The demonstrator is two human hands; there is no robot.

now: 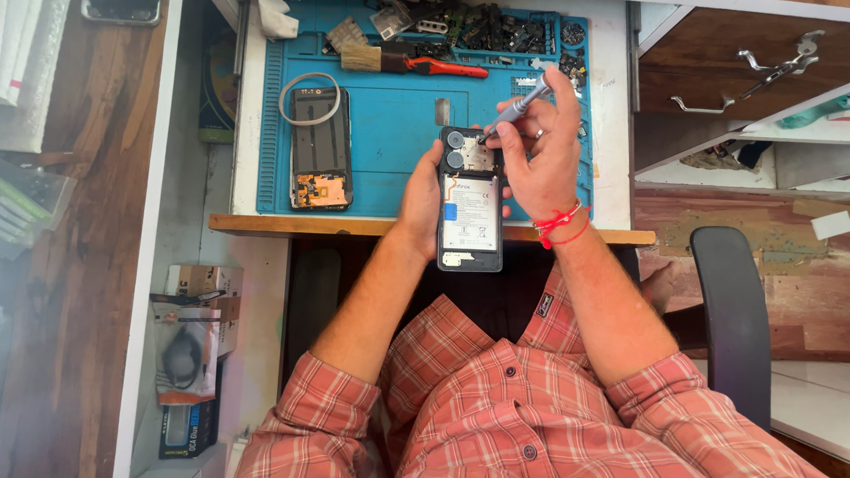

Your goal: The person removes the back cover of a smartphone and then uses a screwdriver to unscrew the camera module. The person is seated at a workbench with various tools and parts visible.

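- The left hand (418, 205) wraps around the left side of an opened phone (469, 199); its fingers curl behind it; the phone is held up just above the near edge of the surface (611, 115).
- The phone has no back cover; two round camera parts sit at its top; a white battery with a small blue square fills its middle.
- The right hand (540, 159) pinches a thin grey screwdriver (518, 104); the fingers are pressed together around it; the tip touches the top right part of the phone, beside the round camera parts.
- A ring is on one finger of the right hand; red string (560, 223) is tied around that wrist.
- To the left of the left hand lies a second phone (320, 149), flat on a blue mat (394, 133); a pale loop rests on its top.
- Beyond both hands lie a brush (367, 58) and a red-handled tool (447, 66); many small dark parts sit past them.
- To the right of the right hand, well apart, is a black chair (730, 310).
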